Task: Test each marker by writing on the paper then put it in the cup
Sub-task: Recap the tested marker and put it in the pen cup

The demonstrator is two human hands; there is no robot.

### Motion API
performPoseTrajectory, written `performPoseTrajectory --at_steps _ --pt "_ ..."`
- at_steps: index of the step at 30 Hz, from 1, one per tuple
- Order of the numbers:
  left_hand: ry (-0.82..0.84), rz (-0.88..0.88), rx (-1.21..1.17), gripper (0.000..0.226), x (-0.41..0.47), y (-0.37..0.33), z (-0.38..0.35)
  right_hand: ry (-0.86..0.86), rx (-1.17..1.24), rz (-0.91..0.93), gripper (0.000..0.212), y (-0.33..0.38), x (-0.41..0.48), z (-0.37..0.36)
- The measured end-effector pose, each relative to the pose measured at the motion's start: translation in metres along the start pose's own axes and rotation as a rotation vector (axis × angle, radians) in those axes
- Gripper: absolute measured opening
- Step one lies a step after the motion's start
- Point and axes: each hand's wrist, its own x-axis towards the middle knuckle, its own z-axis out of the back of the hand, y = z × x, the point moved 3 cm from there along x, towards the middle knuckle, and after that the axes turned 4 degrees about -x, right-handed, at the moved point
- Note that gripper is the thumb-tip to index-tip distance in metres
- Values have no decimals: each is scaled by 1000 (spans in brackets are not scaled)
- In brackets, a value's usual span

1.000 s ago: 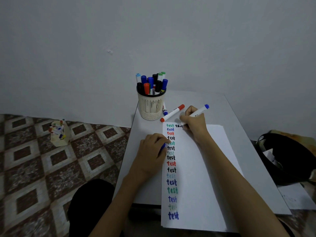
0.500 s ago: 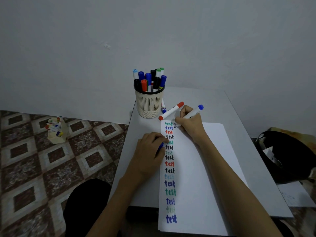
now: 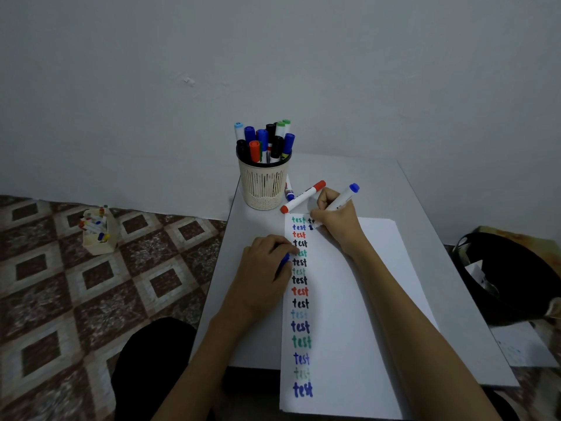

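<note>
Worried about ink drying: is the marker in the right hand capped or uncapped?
Uncapped: the right hand holds the marker tip-down on the paper beside unfinished blue letters; the left hand grips a blue cap.

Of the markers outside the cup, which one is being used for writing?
The blue-ended marker in the right hand; the red marker and the second blue marker lie beside the cup.

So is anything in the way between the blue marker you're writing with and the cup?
A red-capped marker lies on the table between the blue marker in the right hand and the cup. Above it nothing visible blocks the way. The cup is crowded.
</note>
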Motion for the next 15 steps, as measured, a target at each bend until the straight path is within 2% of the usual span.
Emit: performPoseTrajectory --at_steps 9,15 --pt "3 -5 -7 42 0 -1 0 -61 27 14 32 -2 0 2" --pt "2 -3 -8 41 0 0 0 -29 12 13 32 -2 -1 3"
